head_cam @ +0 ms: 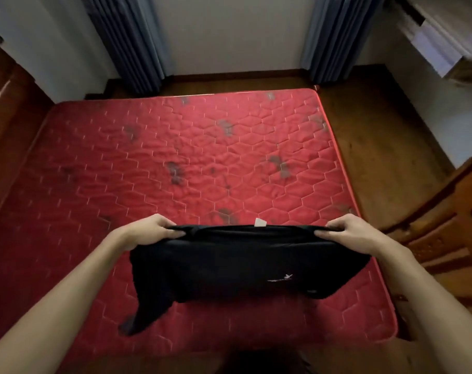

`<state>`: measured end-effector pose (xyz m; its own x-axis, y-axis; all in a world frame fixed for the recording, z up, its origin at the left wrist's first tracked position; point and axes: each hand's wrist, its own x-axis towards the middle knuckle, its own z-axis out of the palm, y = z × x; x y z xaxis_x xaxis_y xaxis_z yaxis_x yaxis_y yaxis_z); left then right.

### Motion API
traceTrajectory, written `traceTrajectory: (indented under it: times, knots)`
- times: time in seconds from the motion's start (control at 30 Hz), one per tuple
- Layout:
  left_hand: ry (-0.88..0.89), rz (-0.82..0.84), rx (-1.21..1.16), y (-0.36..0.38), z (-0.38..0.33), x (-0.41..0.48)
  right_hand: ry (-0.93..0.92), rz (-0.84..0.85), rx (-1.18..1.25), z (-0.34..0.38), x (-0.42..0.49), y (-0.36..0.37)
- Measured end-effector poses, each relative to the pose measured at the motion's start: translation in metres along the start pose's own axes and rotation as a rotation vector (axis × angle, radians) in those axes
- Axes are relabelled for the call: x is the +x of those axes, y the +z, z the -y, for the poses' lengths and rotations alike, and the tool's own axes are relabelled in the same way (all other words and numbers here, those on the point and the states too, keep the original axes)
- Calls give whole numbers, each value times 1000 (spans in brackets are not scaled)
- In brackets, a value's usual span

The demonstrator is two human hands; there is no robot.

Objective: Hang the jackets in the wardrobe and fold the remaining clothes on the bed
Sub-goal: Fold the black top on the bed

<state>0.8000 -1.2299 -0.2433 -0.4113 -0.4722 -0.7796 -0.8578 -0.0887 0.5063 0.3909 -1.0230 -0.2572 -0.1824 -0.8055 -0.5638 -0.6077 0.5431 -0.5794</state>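
A black garment (229, 265) with a small white logo at its lower right and a white tag at its top edge hangs stretched between my hands, above the near part of the red quilted mattress (175, 163). My left hand (154, 229) pinches its top left corner. My right hand (348, 232) pinches the top right corner. A loose end of the cloth droops at the lower left and touches the mattress.
Wooden furniture (445, 225) stands close to the bed's right side. A brown wooden panel (2, 109) lines the left. Blue curtains (132, 41) hang on the far wall on both sides, with wooden floor (370, 136) to the right of the bed.
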Motion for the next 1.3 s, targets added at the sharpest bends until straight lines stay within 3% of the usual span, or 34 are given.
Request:
traceTrajectory:
  times: [0.1,0.23,0.4,0.57,0.7,0.87,0.97,1.3]
  knots:
    - [-15,-64,-28,-12,-2,45,69,-97,-53,-8,55,5]
    - [-19,-245,104,-37,5,142,126,-164,-122,-17,148,6]
    - [-49,-506,172,-61,20,291,86,-225,-151,-43,305,22]
    - [-64,-744,241,-73,45,434,32,-331,-154,-79,457,64]
    - [-83,-815,270,-56,77,514,36,-406,-121,-105,521,120]
    - [119,-788,364,64,134,545,43,-280,-241,-147,496,242]
    - [226,-770,526,150,171,525,-40,-326,-431,-168,448,311]
    - [137,-570,533,317,256,389,-9,-264,-477,-216,279,419]
